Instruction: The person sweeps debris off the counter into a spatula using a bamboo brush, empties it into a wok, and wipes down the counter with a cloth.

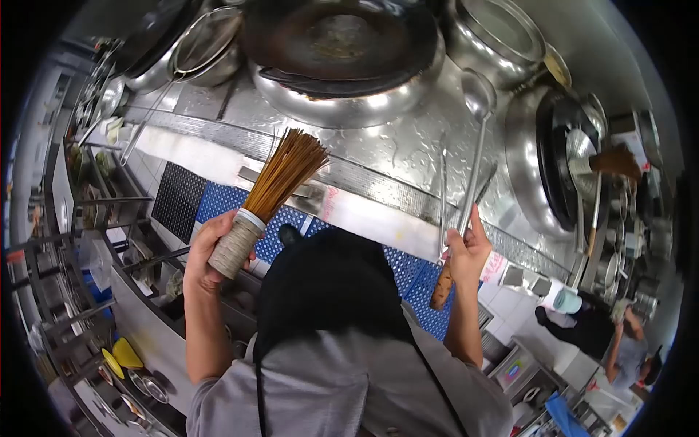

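My left hand [211,244] is wrapped around the cord-bound handle of a bamboo wok brush [287,171], whose brown bristles point up and away over the counter's front edge. In my right hand [468,251] is a long metal ladle [478,142] with a wooden end. Its bowl is at the far end, over the wet steel stovetop [393,149]. Close beside the ladle lies a thin metal rod-like tool [443,186]; whether my fingers touch it, I cannot tell. A large dark wok [342,44] sits on a round steel ring straight ahead.
To the right, another wok [557,156] holds a perforated skimmer [580,153] and a dark brush [615,162]. Steel pots [502,44] and a strainer [207,44] stand at the back. A person [630,342] is at the far right. Blue mats [226,204] cover the floor.
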A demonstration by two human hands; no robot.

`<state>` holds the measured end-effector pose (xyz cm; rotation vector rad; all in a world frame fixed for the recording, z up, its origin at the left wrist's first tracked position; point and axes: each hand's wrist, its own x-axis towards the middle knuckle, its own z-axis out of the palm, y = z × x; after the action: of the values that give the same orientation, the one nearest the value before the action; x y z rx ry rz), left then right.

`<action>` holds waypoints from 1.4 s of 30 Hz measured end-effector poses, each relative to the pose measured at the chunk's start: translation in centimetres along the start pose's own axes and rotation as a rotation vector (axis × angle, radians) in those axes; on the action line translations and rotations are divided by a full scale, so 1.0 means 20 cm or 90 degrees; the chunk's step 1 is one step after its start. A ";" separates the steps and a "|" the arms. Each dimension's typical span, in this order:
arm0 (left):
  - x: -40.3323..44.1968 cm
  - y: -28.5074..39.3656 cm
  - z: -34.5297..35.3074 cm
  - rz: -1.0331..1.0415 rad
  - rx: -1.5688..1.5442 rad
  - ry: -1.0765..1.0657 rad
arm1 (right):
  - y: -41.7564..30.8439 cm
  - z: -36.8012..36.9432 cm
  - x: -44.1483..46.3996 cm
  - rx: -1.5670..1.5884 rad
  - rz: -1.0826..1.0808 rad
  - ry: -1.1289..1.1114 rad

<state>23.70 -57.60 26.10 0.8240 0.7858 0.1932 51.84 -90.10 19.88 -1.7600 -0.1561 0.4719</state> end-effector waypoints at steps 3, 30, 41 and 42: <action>-0.03 0.02 -0.12 0.020 -0.019 0.001 | -0.02 0.06 0.01 0.031 -0.030 0.034; -0.66 0.61 -2.14 0.156 -0.100 0.172 | -0.94 2.24 -0.17 0.690 0.065 -0.587; -0.39 1.26 -2.53 0.234 -0.023 0.212 | -1.14 3.00 -0.01 0.613 0.340 -0.618; -0.35 1.35 -2.55 0.215 0.011 0.213 | -1.16 3.05 -0.01 0.585 0.337 -0.577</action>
<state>-12.92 -12.44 27.93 0.9517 0.9581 0.6374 30.96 -29.47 31.69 -0.5707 -0.0761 1.4454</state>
